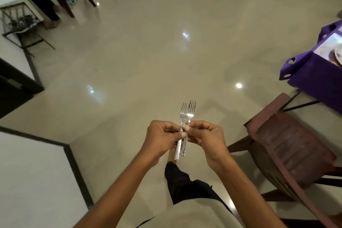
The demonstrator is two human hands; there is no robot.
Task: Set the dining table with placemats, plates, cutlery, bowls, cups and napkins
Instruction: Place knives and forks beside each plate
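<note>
left hand [160, 139]: fingers curled, pinching the forks at mid-handle | right hand [204, 137]: fingers curled, pinching the same handles from the other side | forks [185, 122]: two, side by side, prongs pointing away, held in the air above the floor [148, 52] | chair [288, 140]: near, right | counter [314, 77]: far right, purple cloth, plate edge showing

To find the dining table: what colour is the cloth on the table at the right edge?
Purple; the tablecloth shows best in the head view, far right.
</note>
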